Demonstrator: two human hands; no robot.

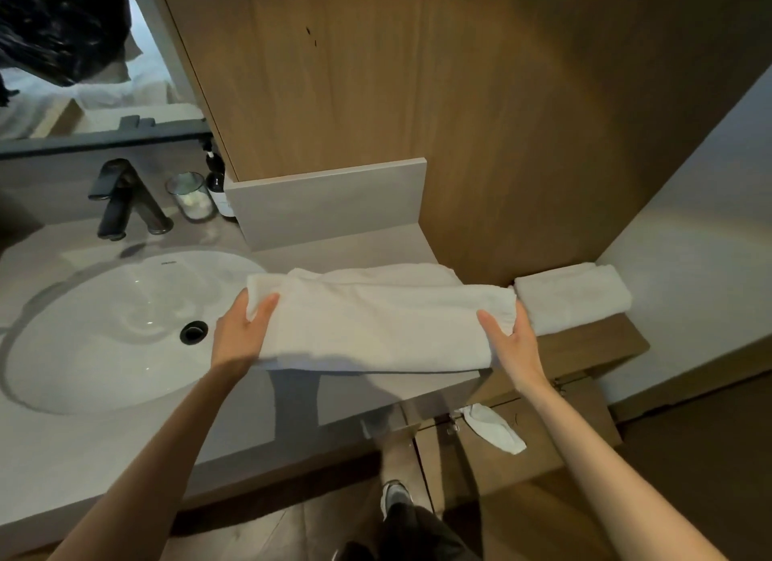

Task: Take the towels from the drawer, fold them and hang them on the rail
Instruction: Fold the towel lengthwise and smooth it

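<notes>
A white oval sink (104, 331) sits in a grey countertop (125, 456). The left hand (238, 335) grips one end of a long white folded towel (376, 322) lying across the counter; the right hand (516, 343) grips the other end. A second folded white towel (572, 299) rests on the wooden ledge (593, 347) just beside it.

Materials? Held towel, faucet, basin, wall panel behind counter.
towel: white cloth, probably cotton terry; matte, soft creases, drooping edge.
faucet: likely metal, dark matte coating, dull sheen.
basin: probably ceramic, glossy white; sharp highlights.
wall panel: wood or wood-look laminate, satin; grain streaks, can't tell which.
</notes>
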